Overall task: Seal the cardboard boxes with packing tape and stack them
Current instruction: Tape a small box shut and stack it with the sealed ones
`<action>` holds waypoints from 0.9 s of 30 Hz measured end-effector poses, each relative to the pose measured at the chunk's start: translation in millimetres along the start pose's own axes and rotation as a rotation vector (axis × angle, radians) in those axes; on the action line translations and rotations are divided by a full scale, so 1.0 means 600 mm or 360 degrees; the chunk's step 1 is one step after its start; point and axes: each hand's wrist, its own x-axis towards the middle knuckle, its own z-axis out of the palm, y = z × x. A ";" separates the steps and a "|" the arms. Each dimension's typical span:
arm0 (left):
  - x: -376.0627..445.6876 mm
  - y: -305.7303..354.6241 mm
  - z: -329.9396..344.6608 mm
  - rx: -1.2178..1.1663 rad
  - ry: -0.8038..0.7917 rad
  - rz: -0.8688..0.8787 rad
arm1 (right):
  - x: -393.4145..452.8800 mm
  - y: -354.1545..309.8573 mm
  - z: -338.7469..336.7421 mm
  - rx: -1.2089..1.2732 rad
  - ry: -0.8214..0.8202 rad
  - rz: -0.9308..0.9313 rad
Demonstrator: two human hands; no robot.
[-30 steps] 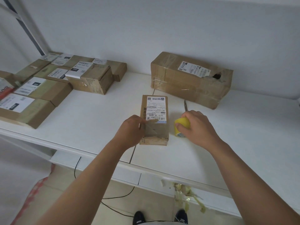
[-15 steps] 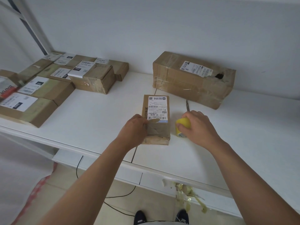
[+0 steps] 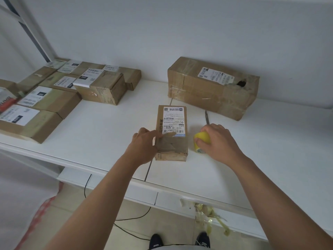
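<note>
the small cardboard box [image 3: 172, 132] lies flat on the white worktop [image 3: 108, 130], closed, its contents hidden, a printed label on top and clear tape across its near end. the left hand [image 3: 144, 147] presses straight fingers on that tape. the right hand [image 3: 218, 143] curls its fingers round a yellow tape roll [image 3: 201, 139] just beside the box.

Brown cardboard box [image 3: 172, 134] with a white barcoded label, a yellow tape roll [image 3: 201, 139], on a white table [image 3: 100, 127], and perhaps yellowish tape scraps [image 3: 210, 219].
</note>
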 end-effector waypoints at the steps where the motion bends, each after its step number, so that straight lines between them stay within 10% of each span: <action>1: 0.001 -0.006 -0.002 -0.0111 -0.0044 -0.0021 | 0.000 0.000 0.000 0.0003 0.0000 0.0004; 6: 0.000 -0.029 0.005 -0.1080 -0.0204 -0.0237 | 0.001 0.000 0.000 0.0017 0.0003 0.0010; 16: 0.016 -0.018 0.057 -0.1666 0.0195 -0.0333 | 0.000 -0.002 0.001 0.0024 0.0025 0.0011; 27: 0.021 -0.031 0.100 -0.0847 0.0683 0.0126 | -0.004 -0.003 0.004 0.0014 0.0046 0.0019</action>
